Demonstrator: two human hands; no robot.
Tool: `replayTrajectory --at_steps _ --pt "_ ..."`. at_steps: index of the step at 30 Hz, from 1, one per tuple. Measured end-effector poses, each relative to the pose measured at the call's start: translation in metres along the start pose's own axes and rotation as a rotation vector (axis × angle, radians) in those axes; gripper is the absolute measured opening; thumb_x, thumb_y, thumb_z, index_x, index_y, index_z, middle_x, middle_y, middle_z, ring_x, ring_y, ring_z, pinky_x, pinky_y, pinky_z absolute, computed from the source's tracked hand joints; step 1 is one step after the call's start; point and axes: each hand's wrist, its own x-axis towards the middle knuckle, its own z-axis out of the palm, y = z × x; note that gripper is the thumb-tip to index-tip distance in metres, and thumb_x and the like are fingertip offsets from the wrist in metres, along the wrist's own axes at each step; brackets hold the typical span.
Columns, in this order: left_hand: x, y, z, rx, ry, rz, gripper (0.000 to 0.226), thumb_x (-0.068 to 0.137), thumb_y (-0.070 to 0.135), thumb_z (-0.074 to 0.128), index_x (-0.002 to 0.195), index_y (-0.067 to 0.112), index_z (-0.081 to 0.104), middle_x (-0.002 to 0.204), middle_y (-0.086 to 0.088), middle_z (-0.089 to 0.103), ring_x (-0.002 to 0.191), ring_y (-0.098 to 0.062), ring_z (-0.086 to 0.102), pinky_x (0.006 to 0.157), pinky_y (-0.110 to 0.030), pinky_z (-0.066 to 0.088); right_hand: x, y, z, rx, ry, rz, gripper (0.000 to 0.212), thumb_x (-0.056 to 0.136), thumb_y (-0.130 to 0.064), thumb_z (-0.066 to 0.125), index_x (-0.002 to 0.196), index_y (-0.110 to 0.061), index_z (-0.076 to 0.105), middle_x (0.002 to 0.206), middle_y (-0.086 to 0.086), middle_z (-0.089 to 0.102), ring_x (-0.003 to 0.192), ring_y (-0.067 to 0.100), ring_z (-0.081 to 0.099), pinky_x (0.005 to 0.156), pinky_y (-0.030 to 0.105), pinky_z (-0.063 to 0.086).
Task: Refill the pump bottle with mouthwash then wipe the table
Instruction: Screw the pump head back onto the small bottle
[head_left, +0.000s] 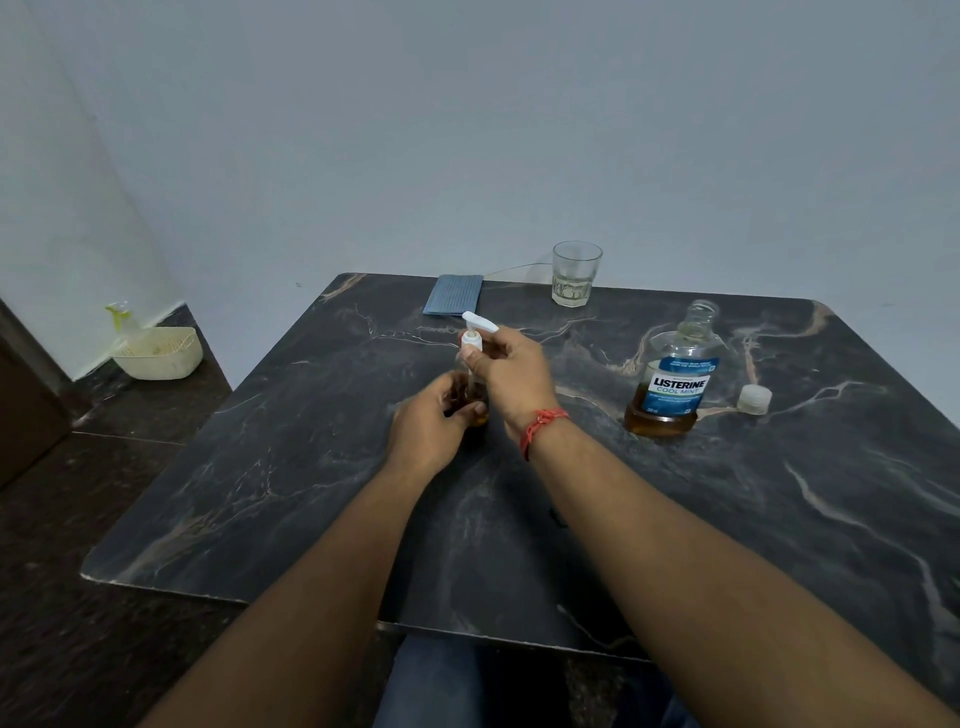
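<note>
A small clear pump bottle (475, 395) with amber liquid at its bottom stands upright at the middle of the dark marble table (311, 467). My left hand (431, 421) grips its body. My right hand (511, 371) pinches the white pump head (475, 327) at the bottle's neck. To the right stands the mouthwash bottle (675, 374), uncapped, with a blue label and a little amber liquid left. Its clear cap (754, 399) lies on the table just right of it. A folded blue cloth (453, 294) lies at the far edge.
A clear glass tumbler (575, 273) stands at the table's far edge, right of the cloth. Off the table to the left, a cream basket (161, 353) with a spray bottle (122, 317) sits on a dark ledge by the wall.
</note>
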Motion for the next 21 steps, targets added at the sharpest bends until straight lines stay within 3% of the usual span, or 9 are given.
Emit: replayTrajectory --at_steps 5,9,13,17,21 --pt "0.002 0.002 -0.004 0.051 0.032 0.025 0.033 0.091 0.018 0.073 0.12 0.033 0.066 0.108 0.013 0.075 0.107 -0.005 0.068 0.101 -0.042 0.053 0.004 0.001 0.009 -0.019 0.052 0.007 0.02 0.084 -0.012 0.069 0.078 -0.031 0.067 0.086 -0.001 0.072 0.089 0.022 0.069 0.082 0.046 0.057" --pt "0.002 0.003 -0.006 0.047 0.043 0.035 0.034 0.092 0.016 0.071 0.119 0.035 0.066 0.104 0.019 0.072 0.104 0.0 0.067 0.101 -0.039 0.054 0.005 0.004 0.013 -0.037 0.076 -0.006 0.02 0.084 -0.015 0.069 0.076 -0.032 0.066 0.08 -0.009 0.07 0.08 0.008 0.066 0.08 0.036 0.058" --pt "0.002 0.0 -0.005 0.047 0.045 0.042 0.035 0.093 0.015 0.07 0.124 0.031 0.065 0.111 0.015 0.073 0.109 -0.004 0.067 0.103 -0.042 0.052 0.004 0.007 0.014 -0.006 0.058 -0.033 0.022 0.087 -0.014 0.067 0.078 -0.034 0.066 0.076 -0.015 0.069 0.074 -0.004 0.064 0.077 0.028 0.055" --pt "0.002 -0.002 -0.004 0.08 0.053 0.027 0.04 0.095 0.018 0.067 0.132 0.031 0.062 0.119 0.012 0.072 0.116 -0.007 0.064 0.106 -0.045 0.049 0.004 0.009 0.015 0.006 0.055 -0.031 0.021 0.088 -0.016 0.067 0.08 -0.035 0.067 0.077 -0.015 0.069 0.075 -0.001 0.063 0.078 0.031 0.055" --pt "0.002 -0.004 -0.004 0.073 0.066 0.036 0.038 0.095 0.019 0.067 0.129 0.035 0.062 0.115 0.015 0.073 0.111 -0.004 0.066 0.102 -0.043 0.053 0.004 0.01 0.016 -0.003 0.054 -0.022 0.023 0.087 -0.019 0.067 0.079 -0.04 0.067 0.081 -0.014 0.071 0.08 0.003 0.066 0.08 0.035 0.058"
